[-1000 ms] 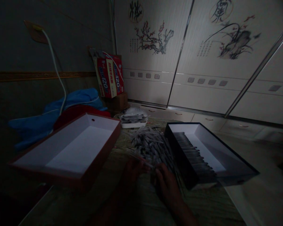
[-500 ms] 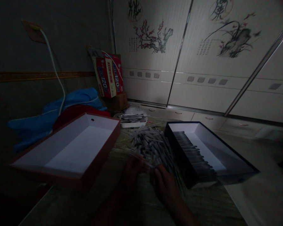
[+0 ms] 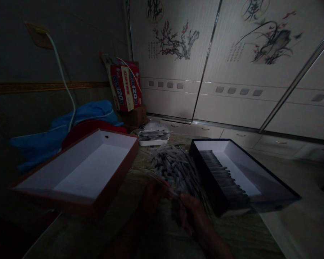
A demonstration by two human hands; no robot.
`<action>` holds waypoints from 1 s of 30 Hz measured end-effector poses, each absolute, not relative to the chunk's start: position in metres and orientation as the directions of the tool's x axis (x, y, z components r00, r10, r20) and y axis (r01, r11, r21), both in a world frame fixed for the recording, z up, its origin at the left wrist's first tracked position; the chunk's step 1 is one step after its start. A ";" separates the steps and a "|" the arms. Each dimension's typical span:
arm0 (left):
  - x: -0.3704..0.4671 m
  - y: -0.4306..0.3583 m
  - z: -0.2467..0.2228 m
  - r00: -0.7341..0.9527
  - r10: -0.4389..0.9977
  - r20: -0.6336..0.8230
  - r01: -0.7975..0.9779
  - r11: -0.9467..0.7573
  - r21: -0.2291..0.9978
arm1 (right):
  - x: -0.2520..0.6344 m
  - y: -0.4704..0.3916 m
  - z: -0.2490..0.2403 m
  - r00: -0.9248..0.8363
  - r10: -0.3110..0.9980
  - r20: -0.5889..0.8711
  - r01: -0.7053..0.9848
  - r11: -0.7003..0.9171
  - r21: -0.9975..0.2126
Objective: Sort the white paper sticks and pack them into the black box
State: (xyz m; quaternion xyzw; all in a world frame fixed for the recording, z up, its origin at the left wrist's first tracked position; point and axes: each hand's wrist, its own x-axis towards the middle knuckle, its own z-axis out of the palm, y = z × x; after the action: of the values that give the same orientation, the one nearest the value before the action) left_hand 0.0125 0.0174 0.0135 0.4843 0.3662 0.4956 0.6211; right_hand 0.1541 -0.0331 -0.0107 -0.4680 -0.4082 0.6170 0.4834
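Over the near part of the table my left hand [image 3: 153, 194] is closed round a thin, pale pen [image 3: 173, 193], whose far end sticks out up and to the left. Thumb and fingers of my right hand [image 3: 191, 208] pinch the near end of the same pen. In the dim light its details are hard to make out. Just beyond my hands lies a loose pile of clear and grey pens [image 3: 175, 165]. To the right, a dark box [image 3: 209, 190] with a white inside holds a row of pens [image 3: 224, 176] laid side by side along its left wall.
A red-brown open box [image 3: 116, 180] with a white inside stands on the left. Behind the pile is a white tray [image 3: 153, 142] of more sticks and a plastic bag. Blue cloth [image 3: 83, 115], a red carton [image 3: 125, 86] and sliding cupboard doors [image 3: 167, 100] lie farther back.
My right hand has turned a little, and its fingers now show more along the pen. My left hand stays nearly in place. The view has shifted slightly.
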 end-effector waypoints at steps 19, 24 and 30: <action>0.008 0.027 -0.007 -0.334 0.941 -0.048 -0.225 -0.030 0.974 | 0.162 -0.033 -0.009 0.023 0.959 0.283 0.883 0.113 -0.456; 0.012 0.024 -0.005 -0.168 0.986 0.011 -0.152 -0.037 0.988 | 0.162 -0.028 0.005 0.009 0.948 0.318 0.794 0.187 -0.579; 0.011 0.026 -0.009 -0.088 0.996 -0.017 -0.199 -0.001 0.980 | 0.155 0.006 0.018 -0.211 0.957 0.201 0.922 0.263 -0.283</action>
State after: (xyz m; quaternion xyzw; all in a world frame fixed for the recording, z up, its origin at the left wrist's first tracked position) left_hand 0.0113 0.0258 -0.0093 0.4226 0.4715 0.5674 0.5265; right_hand 0.1551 0.0056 0.0183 -0.6051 -0.7764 0.0505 0.1691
